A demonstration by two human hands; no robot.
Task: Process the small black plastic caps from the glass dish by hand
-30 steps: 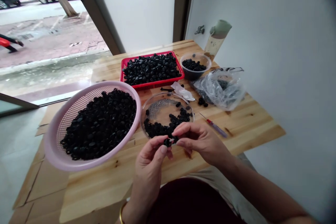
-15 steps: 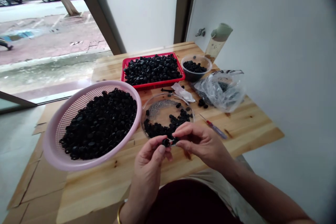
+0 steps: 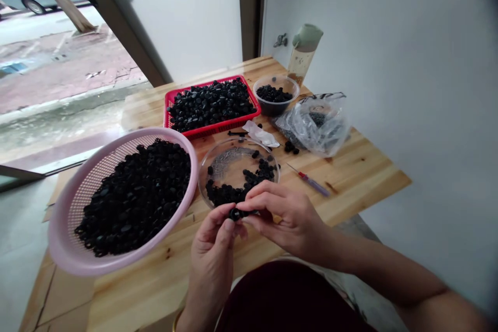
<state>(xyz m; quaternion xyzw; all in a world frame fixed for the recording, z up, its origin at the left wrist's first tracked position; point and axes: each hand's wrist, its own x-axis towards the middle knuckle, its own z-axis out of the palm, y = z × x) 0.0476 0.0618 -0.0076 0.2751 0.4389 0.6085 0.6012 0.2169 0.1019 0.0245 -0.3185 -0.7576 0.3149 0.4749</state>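
My left hand [image 3: 215, 254] pinches a small black part [image 3: 235, 213] between thumb and forefinger, with its hollow, ringed end exposed towards me. My right hand [image 3: 290, 218] meets it from the side, thumb and fingertips drawn together on a second dark piece [image 3: 249, 212]; its shape is mostly covered, and I cannot tell whether the two are joined. I judge the black part light and stiff, probably moulded plastic: fragility is low, but the smooth, rounded wall may slip or roll under uneven pressure. Grip it on opposite sides of the outer wall, near the rim, keeping fingertips off the hollow end. Just beyond my fingers lies a clear dish [image 3: 236, 168] of small black pieces and thin, wire-like bits. Left of my left hand is a pink basket [image 3: 60, 241] heaped with black rings and caps. Beyond the dish is a red tray [image 3: 222, 127] of black caps. Ahead and to the right of my right hand lies a screwdriver [image 3: 311, 182]; farther out sits a plastic bag [image 3: 329, 132].
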